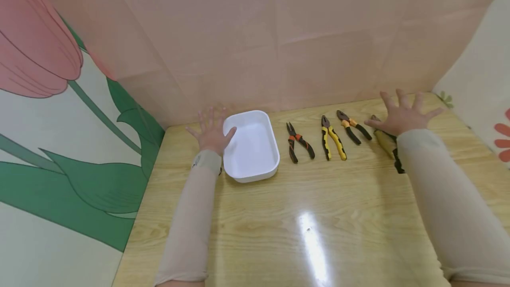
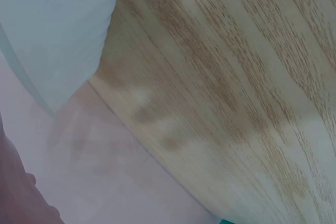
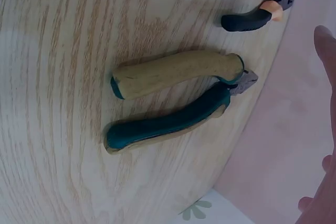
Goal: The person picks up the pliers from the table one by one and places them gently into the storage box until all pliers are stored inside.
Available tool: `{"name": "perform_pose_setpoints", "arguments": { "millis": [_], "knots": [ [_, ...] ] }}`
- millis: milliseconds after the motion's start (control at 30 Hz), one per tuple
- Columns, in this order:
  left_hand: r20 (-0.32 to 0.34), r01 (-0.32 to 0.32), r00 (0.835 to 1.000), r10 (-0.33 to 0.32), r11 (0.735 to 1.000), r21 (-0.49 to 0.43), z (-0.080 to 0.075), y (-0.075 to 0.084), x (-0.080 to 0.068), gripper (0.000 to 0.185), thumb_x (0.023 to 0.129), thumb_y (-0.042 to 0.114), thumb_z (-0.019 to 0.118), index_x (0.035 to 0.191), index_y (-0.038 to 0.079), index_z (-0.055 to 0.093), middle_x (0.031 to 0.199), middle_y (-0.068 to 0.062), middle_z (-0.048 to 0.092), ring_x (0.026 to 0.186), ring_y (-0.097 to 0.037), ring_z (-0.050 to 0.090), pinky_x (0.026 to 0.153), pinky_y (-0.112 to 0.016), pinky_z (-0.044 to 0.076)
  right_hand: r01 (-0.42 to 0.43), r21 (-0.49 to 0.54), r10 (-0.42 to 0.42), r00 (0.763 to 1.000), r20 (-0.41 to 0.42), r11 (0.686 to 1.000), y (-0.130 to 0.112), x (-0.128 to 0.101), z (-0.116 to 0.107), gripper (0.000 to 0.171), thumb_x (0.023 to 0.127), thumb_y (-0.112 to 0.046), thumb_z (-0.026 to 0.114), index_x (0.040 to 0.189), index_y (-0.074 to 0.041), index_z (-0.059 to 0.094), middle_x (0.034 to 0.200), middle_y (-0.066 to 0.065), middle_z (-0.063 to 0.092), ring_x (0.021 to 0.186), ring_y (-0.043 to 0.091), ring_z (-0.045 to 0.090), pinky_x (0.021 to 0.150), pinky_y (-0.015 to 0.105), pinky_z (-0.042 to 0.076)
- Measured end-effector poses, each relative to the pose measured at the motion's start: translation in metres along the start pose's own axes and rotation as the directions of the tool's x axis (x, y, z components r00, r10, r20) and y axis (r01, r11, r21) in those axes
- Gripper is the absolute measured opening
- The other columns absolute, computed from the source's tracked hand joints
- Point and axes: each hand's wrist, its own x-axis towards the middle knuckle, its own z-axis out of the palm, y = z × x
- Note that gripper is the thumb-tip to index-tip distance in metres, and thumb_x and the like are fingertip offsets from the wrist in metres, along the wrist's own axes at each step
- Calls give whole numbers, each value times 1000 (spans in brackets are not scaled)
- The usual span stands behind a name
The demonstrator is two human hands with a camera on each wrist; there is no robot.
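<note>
My left hand [image 1: 212, 135] is spread wide beside the left wall of a white plastic tub [image 1: 252, 145], holding nothing; whether it touches the tub I cannot tell. Fingers splayed, my right hand [image 1: 405, 118] hovers above pliers with tan and teal handles [image 3: 176, 74], which it partly hides in the head view. Between the hands lie pliers with black and orange handles [image 1: 299, 137], combination pliers with yellow and black handles [image 1: 334, 138] and pliers with black and light-orange handles [image 1: 353, 126]. All of these lie with their handles apart.
The wooden table [image 1: 255, 220] meets a pinkish cloth backdrop [image 1: 279, 48] at its far edge. A panel with a large painted tulip [image 1: 36, 39] stands on the left. Another panel with painted flowers [image 1: 504, 135] is on the right.
</note>
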Motion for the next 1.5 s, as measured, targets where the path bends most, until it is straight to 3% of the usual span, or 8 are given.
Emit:
{"name": "perform_pose_setpoints", "arguments": {
  "millis": [700, 833, 1100, 1300, 1500],
  "knots": [
    [8, -7, 1000, 7, 1000, 8, 1, 0, 2, 76, 99, 69, 37, 163, 42, 5, 171, -4, -7, 153, -41, -18, 100, -87, -10, 28, 16, -28, 1000, 5, 999, -11, -3, -11, 110, 86, -87, 39, 163, -26, -11, 165, 22, -21, 137, 58, -34, 84, 91, -19],
    [11, -2, 1000, 3, 1000, -18, 1, -2, 1, 78, 99, 69, 38, 164, 37, 7, 172, -2, -7, 153, -36, -21, 102, -85, -11, 30, 15, -30, 1000, 5, 999, -11, -2, -11, 111, 85, -87, 40, 163, -26, -10, 164, 20, -23, 137, 58, -33, 84, 91, -18],
    [1, -13, 1000, 13, 999, -44, -3, -8, -2, 85, 101, 65, 36, 165, 23, -2, 171, -7, -7, 155, -37, -11, 105, -84, -6, 38, 14, -39, 999, 5, 999, -14, 4, -8, 115, 82, -90, 41, 163, -26, -10, 164, 18, -27, 138, 58, -32, 85, 92, -16],
    [-39, -42, 998, 40, 998, -48, -1, -7, -3, 91, 99, 70, 36, 165, 19, 1, 171, -7, -1, 156, -35, -4, 110, -81, -1, 69, 18, -69, 998, 3, 997, -19, 3, -5, 113, 83, -89, 39, 163, -26, -9, 165, 19, -23, 140, 57, -31, 85, 91, -17],
    [-32, -73, 997, 71, 996, -54, 3, -6, -7, 97, 97, 72, 35, 164, 13, -5, 171, -10, -2, 156, -32, -5, 112, -79, -2, 105, 33, -105, 994, -8, 994, -25, 4, -2, 109, 86, -86, 40, 164, -25, -7, 166, 22, -18, 142, 60, -24, 87, 91, -16]
  ]
}}
